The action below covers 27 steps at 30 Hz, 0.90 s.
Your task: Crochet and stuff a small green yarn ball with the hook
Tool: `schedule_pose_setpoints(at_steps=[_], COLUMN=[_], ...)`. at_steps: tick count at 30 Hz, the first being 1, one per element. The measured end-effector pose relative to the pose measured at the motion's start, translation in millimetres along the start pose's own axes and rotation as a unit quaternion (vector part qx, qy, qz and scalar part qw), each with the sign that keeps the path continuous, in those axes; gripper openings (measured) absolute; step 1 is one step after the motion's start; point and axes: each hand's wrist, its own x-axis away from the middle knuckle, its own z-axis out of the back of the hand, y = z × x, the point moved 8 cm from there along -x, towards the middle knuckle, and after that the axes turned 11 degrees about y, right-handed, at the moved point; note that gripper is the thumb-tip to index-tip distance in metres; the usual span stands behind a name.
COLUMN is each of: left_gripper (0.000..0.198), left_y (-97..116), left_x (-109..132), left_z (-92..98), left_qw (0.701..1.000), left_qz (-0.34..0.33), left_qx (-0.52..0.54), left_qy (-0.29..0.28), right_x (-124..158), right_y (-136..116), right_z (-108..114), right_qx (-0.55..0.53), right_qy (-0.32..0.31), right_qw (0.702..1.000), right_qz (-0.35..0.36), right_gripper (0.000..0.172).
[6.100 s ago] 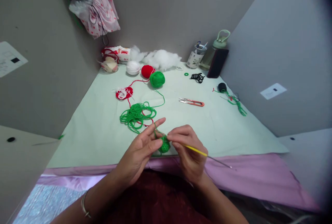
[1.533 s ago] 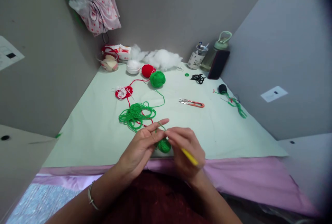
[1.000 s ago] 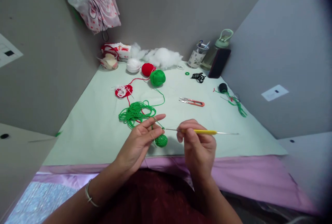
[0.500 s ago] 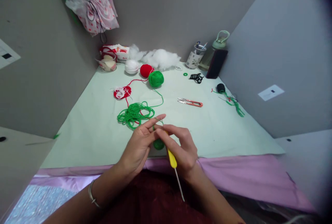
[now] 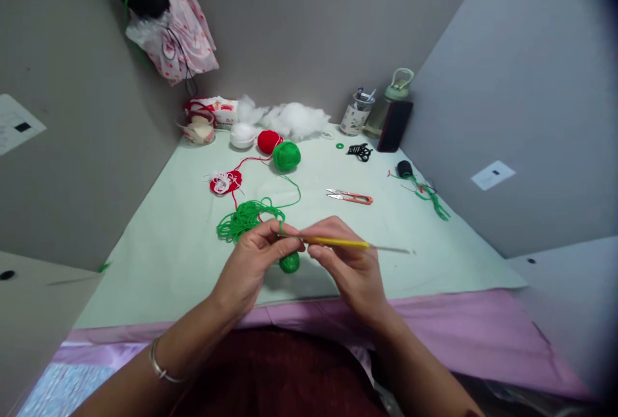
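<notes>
My left hand (image 5: pixel 251 262) pinches a small round green crochet piece (image 5: pixel 290 263), which hangs just below its fingertips, with green yarn looped over the index finger. My right hand (image 5: pixel 350 262) grips a yellow-handled crochet hook (image 5: pixel 338 242), lying level with its metal tail pointing right and its tip at my left fingers. Both hands hover over the near edge of the pale green table (image 5: pixel 168 243). A loose tangle of green yarn (image 5: pixel 244 219) lies just beyond my left hand and trails back to a green yarn ball (image 5: pixel 286 156).
Orange snips (image 5: pixel 350 197) lie mid-table. At the back stand a red ball (image 5: pixel 268 141), a white ball (image 5: pixel 241 136), stuffing (image 5: pixel 290 118), a pen cup (image 5: pixel 355 118) and a bottle (image 5: pixel 389 101). A red-and-white piece (image 5: pixel 224 182) lies left. Black thread with green scraps (image 5: pixel 420 185) sits right.
My right hand has swung the hook from pointing down toward me to lying level, tail to the right. The green piece stays under my left fingers. The view has shifted slightly.
</notes>
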Motion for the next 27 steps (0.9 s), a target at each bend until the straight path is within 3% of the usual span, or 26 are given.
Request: schedule_pose_setpoints(at_steps=[2,4,6,9,11,15,19,21,23,25,27], left_gripper=[0.014,0.016,0.016,0.008,0.008,0.011,0.014,0.017,0.017,0.014,0.010], left_y=[19,41,63,86,94,99,97,96,94,93,92], left_x=[-10,-22,-34,-45,-47,-46,-45,-46,-47,-47,-48], left_z=[2.4,3.7,7.6,13.4,14.6,12.7,7.8,4.7,0.6,-4.0,-7.6], left_qw=[1.000,0.999,0.996,0.990,0.988,0.986,0.989,0.990,0.991,0.991,0.992], left_qz=[-0.002,-0.003,-0.012,-0.033,-0.046,-0.063,-0.053,-0.044,-0.039,-0.038,-0.037], left_qx=[-0.003,0.027,0.077,0.116,0.112,0.097,0.084,0.082,0.079,0.075,0.070], left_qy=[-0.008,-0.031,-0.043,-0.068,-0.092,-0.117,-0.107,-0.104,-0.105,-0.106,-0.098], right_x=[-19,-40,-58,-74,-78,-81,-84,-83,-82,-81,-83], right_y=[14,40,78,112,124,128,106,84,54,31,19], right_z=[9,25,43,58,61,61,49,33,11,-11,-29], right_qx=[0.083,0.253,0.489,0.553,0.561,0.549,0.486,0.425,0.261,0.191,0.199], right_qy=[-0.059,-0.092,-0.141,-0.166,-0.180,-0.185,-0.184,-0.195,-0.205,-0.231,-0.246], right_qw=[0.995,0.963,0.861,0.816,0.808,0.815,0.854,0.884,0.943,0.954,0.948], right_qz=[0.014,0.026,0.000,-0.017,-0.016,-0.015,-0.016,-0.011,-0.005,0.014,0.037], right_gripper=[0.028,0.027,0.034,0.028,0.023,0.028,0.034,0.039,0.042,0.040,0.035])
